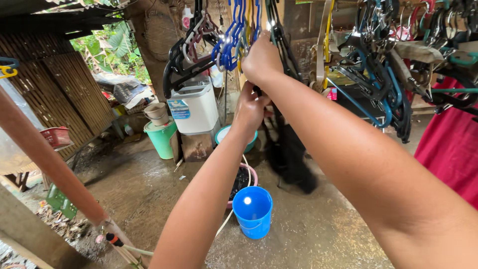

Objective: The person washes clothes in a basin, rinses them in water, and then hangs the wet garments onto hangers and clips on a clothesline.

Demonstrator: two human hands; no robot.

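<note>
Black garment: the dark, limp cloth garment (289,149) hangs straight down from the crowded hanger rail, its hem a blurred fringe above the wet concrete floor (323,229).
Handling: you should expect it to feel soft and floppy, likely wet and heavier than it looks; it won't break, but it can slide off its hanger.
Where to hold: take it high, by the shoulder or the hanger neck, not the loose lower cloth.
Right hand: your right hand (262,62) is closed up at the rail, fingers curled round the black hanger top just above the garment.
Left hand: your left hand (250,107) is pinched on the garment's upper edge, just below the right hand.
Blue bucket: the round blue plastic bucket (253,211) stands on the floor, below and left of the garment.
Pink basin: the pink plastic basin (244,179) of dark laundry sits beside the bucket.
Washing machine: the white boxy washer (195,107) stands behind, left of the garment.
Red cloth: a red hanging cloth (450,149) is well to its right.
</note>
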